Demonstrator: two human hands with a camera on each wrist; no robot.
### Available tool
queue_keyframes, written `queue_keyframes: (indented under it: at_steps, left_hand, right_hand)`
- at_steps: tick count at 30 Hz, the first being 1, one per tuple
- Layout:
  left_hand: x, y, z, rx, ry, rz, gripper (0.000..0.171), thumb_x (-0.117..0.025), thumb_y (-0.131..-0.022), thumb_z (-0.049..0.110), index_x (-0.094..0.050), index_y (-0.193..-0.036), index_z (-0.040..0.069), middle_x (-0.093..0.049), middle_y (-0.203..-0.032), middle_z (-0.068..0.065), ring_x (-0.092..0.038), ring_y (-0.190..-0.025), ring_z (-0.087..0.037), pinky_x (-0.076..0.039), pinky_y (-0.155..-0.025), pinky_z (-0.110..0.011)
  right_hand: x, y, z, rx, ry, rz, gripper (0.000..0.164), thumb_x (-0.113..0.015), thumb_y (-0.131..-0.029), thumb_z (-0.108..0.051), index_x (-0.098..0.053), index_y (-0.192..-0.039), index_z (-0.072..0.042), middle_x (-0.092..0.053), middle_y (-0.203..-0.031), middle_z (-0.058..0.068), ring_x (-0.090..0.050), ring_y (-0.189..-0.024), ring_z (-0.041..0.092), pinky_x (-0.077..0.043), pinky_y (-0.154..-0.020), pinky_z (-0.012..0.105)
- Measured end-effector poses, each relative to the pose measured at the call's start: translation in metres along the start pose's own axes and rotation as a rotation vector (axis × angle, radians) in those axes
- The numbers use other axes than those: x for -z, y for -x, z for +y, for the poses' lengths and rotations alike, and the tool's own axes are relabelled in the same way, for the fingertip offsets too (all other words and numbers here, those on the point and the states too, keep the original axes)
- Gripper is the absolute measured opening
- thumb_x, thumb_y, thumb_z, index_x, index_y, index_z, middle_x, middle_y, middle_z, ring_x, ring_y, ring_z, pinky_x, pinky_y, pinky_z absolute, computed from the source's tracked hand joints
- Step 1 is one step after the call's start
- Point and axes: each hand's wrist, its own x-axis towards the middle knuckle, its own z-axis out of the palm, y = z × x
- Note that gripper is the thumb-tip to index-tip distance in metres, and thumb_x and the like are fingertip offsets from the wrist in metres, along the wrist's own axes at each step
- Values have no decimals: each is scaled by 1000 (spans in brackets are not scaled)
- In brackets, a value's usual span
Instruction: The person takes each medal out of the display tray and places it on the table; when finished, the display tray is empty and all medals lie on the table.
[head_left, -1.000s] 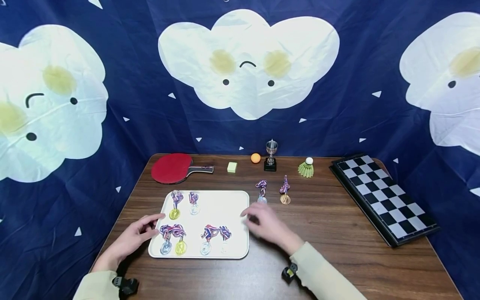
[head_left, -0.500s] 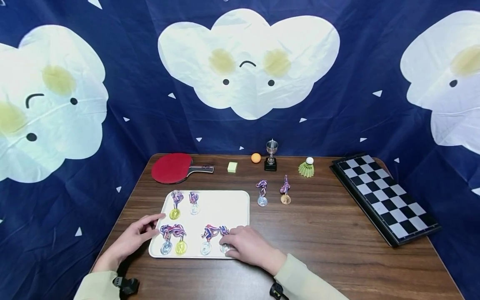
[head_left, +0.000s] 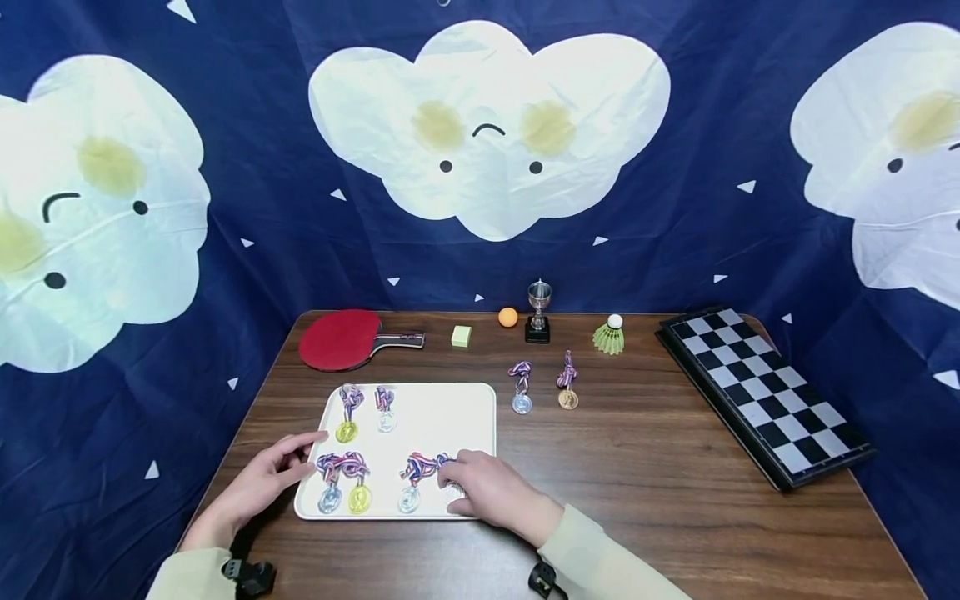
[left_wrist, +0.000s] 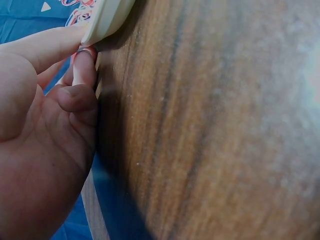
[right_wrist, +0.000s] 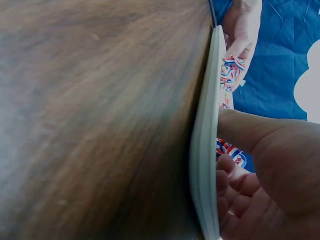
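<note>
On a white tray [head_left: 450, 417] lie several medals with red, white and blue ribbons. My left hand [head_left: 264, 477] holds the tray's left edge; in the left wrist view its thumb and fingers are at the tray's rim [left_wrist: 107, 22]. Over the tray's lower right corner, my right hand [head_left: 498, 492] pinches a silver-coloured medal [head_left: 453, 492], which its fingers partly cover. Just left of that lies another silver medal [head_left: 408, 499]. A gold medal [head_left: 359, 498] and a silver one [head_left: 329, 499] lie at lower left, a gold [head_left: 346, 431] and a silver [head_left: 386, 422] at upper left.
Beyond the tray are a silver medal [head_left: 522, 403], a bronze medal [head_left: 568, 399], a red table tennis bat [head_left: 339, 340], a green block [head_left: 461, 336], an orange ball [head_left: 507, 317], a trophy cup [head_left: 538, 312] and a shuttlecock [head_left: 609, 335]. A chessboard [head_left: 765, 392] lies right.
My right hand has come from the tray's right edge down and left onto the lower right medal, then stayed there. My left hand has kept its place. The head view has shifted slightly.
</note>
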Motion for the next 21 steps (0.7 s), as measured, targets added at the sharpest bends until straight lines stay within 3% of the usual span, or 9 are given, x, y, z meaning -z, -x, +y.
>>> queue_keyframes:
  at_steps: [8,15,21]
  left_hand:
    - [0,1,-1,-1,8,-2,45,-67,-89,20,-54,-133,17,-46,-106,-11,-45,-85,-17,-39,-68,-25]
    - [0,0,2,4,-9,0,45,-67,-89,20,-54,-133,17,-47,-106,-11,-45,-85,-16,-39,-67,-25]
    - [1,0,1,25,-13,-4,45,-67,-90,20,-54,-133,18,-46,-107,-11,-45,-86,-17,-38,-67,-25]
  right_hand:
    - [-1,2,-2,-44,-58,18,32,-81,-74,-29,-61,-98,-25,-50,-86,-8,-47,-71,4,-40,-59,20]
    - [-2,3,-1,-31,-108,56,30,-80,-73,-23,-64,-99,-23,-60,-91,-11,-55,-85,4,-46,-73,24]
    - [-6,4,6,-47,-218,87,31,-77,-77,-16,-67,-106,-20,-63,-103,-10,-56,-95,2,-45,-84,21]
